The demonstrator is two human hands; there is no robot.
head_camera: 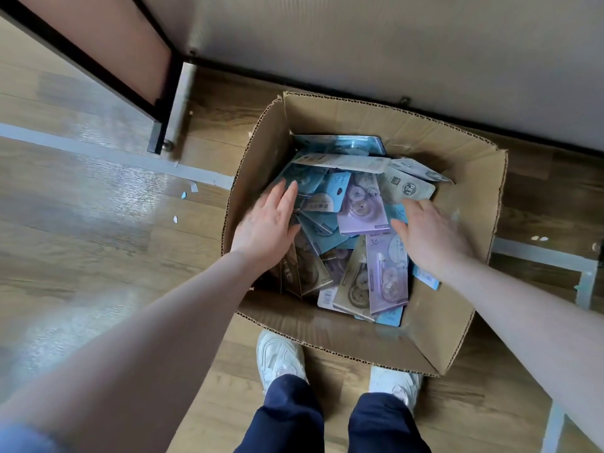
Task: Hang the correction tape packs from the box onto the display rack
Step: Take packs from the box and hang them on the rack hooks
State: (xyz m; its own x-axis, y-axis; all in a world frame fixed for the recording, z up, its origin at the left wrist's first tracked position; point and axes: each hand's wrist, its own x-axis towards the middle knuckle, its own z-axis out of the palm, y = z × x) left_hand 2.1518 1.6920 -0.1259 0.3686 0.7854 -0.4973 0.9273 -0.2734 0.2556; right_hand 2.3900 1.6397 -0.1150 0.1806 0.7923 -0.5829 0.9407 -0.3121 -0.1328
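Your brown cardboard box, at centre frame, holds blue, lilac and beige correction tape packs. White shoes and navy trousers sit lower centre on wood-grain floor.

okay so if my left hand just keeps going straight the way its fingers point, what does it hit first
Most likely the blue correction tape packs piled in the cardboard box. The left hand is open, its fingers aimed forward and down at them. Depth is unclear; the fingertips may already be touching.
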